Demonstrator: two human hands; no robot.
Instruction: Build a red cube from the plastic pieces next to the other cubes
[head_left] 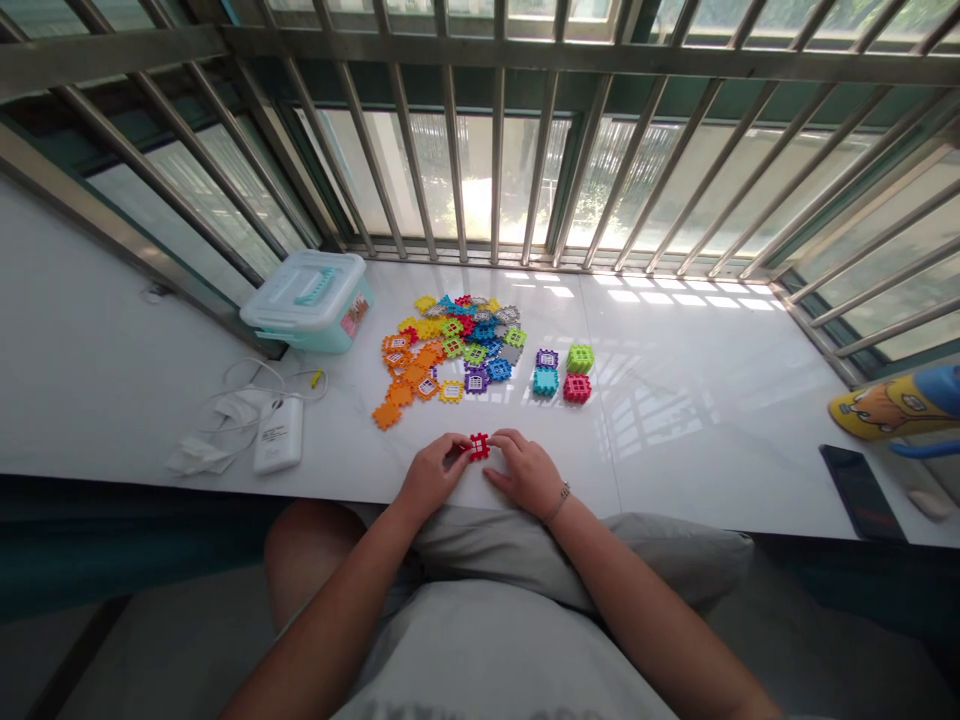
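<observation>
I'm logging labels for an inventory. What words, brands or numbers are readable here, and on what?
No text is readable.
White device: print too small and blurred.
Sticker on the lidded box: any wording too small.
Grey shirt: apparent lettering at the picture's bottom edge, blurred and cut off.

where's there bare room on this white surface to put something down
Widest: right of the red plastic cube-like stack, up to the black rectangular phone. Narrower: between the white rectangular device and the orange plastic tiles. Crowded: the multicoloured plastic tile heap.
</observation>
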